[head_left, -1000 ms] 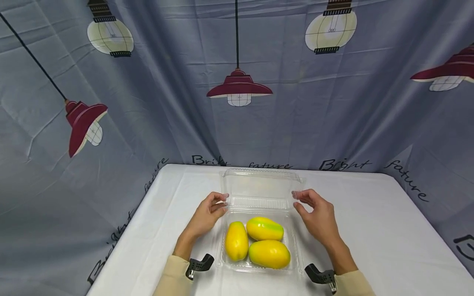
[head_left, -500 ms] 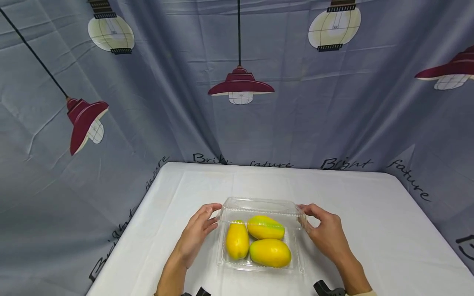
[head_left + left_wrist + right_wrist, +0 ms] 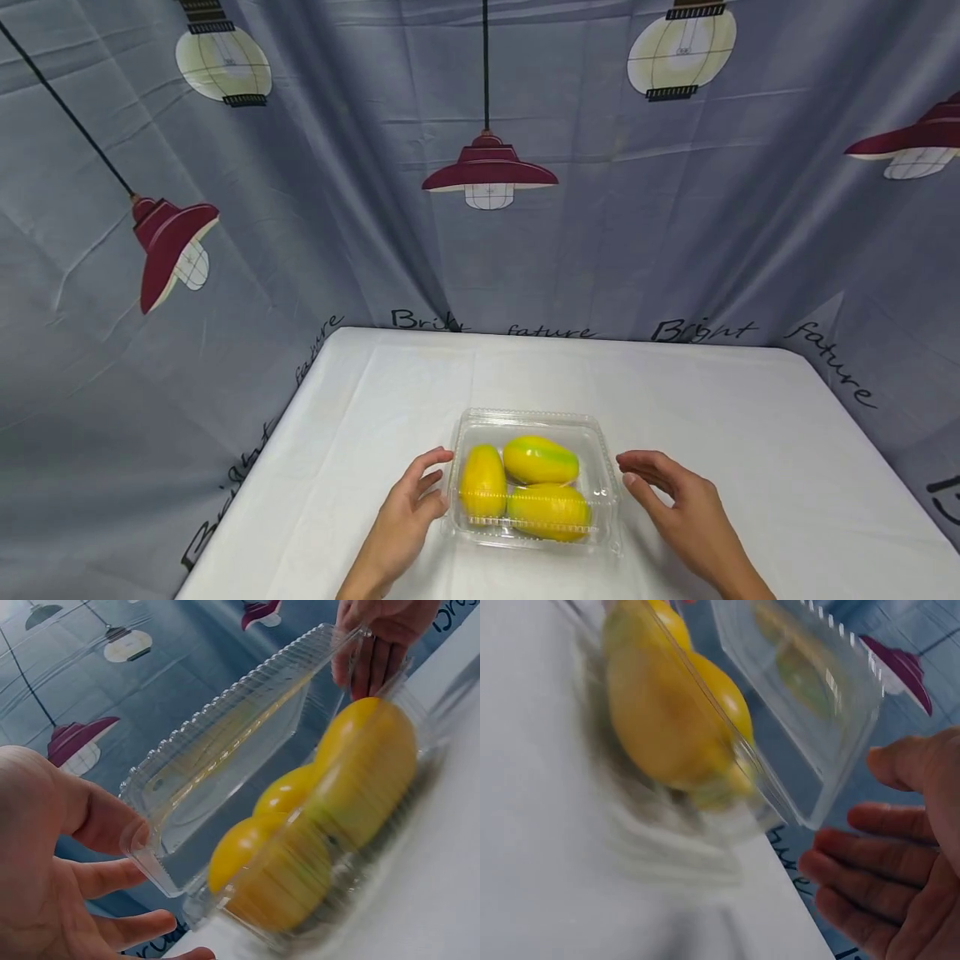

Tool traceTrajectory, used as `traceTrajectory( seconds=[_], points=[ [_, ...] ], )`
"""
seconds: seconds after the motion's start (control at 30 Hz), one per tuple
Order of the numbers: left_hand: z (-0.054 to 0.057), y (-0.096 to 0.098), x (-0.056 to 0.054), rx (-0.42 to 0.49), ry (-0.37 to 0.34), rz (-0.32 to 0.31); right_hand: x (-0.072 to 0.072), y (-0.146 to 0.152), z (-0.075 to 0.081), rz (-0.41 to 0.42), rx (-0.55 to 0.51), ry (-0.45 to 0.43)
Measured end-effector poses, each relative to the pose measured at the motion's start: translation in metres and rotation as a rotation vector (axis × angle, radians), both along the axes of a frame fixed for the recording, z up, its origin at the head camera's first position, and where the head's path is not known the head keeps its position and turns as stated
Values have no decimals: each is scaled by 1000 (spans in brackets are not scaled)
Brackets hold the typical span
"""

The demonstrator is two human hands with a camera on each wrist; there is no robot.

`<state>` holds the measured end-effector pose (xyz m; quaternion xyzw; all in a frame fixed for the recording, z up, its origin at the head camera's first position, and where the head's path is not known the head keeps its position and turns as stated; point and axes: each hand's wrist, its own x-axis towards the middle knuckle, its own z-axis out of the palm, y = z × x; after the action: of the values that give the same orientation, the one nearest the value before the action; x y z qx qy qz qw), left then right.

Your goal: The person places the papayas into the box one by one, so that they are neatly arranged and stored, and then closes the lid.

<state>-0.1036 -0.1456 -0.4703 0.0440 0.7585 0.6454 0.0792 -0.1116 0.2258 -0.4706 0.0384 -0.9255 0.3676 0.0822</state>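
Note:
A clear plastic clamshell container (image 3: 528,545) lies on the white table with three yellow, green-tinged oval fruits inside: one upright fruit (image 3: 482,477) at left, a back fruit (image 3: 540,460) and a front fruit (image 3: 549,510). Its hinged lid (image 3: 225,761) is tilted over them, partly lowered, with a gap at the front. My left hand (image 3: 403,523) is at the left side, fingers spread; in the left wrist view the thumb (image 3: 112,821) is right at the lid's corner. Beside the right side my right hand (image 3: 678,515) stands with extended fingers (image 3: 870,859), apart from the lid.
The white-covered table (image 3: 375,375) extends around the container. Behind it and along both sides hangs a grey-blue curtain (image 3: 337,208) printed with lamps and lettering.
The lid has swung from lying back behind the base to over the fruits. Both hands followed it toward me, and the right hand's fingers have come off the lid.

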Motion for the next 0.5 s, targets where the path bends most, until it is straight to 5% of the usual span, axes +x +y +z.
traceTrajectory(
  seconds=[0.23,0.5],
  points=[
    [-15,3,9,-18,-5,-26,28,-12,-3,-73,-93,-274],
    [-27,10,8,-8,-13,-37,38,-21,-23,-104,-206,-389]
  ],
)
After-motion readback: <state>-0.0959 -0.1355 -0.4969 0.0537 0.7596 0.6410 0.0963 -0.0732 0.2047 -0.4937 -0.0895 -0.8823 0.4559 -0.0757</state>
